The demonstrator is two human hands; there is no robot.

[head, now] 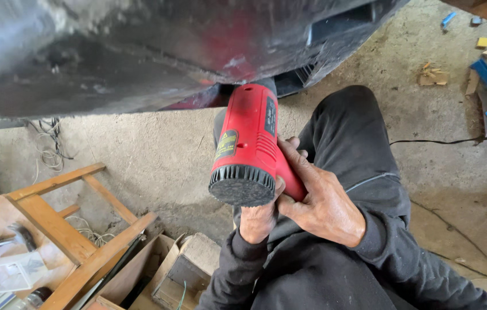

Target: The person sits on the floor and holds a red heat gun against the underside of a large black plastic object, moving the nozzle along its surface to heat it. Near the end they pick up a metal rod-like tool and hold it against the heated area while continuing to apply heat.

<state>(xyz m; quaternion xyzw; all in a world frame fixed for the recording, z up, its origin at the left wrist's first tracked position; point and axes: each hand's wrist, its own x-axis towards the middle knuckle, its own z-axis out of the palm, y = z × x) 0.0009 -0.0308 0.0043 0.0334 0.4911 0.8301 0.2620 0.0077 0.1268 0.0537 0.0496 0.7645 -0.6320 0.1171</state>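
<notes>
Hands both clamped on red heat gun (249, 143): right hand (321, 198) wraps handle, left hand (258, 221) props rear end from below. Long axis runs away, nozzle toward dark car body panel (111, 63) just above.

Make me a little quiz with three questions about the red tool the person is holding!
1. True or false: both hands grip the red heat gun.
2. Its nozzle points at: A) the dark panel above, B) the wooden stool, C) the cardboard box.
3. Which side of the picture is the stool on?

Key:
1. True: left hand underneath, right hand around the handle.
2. A
3. Left
</notes>
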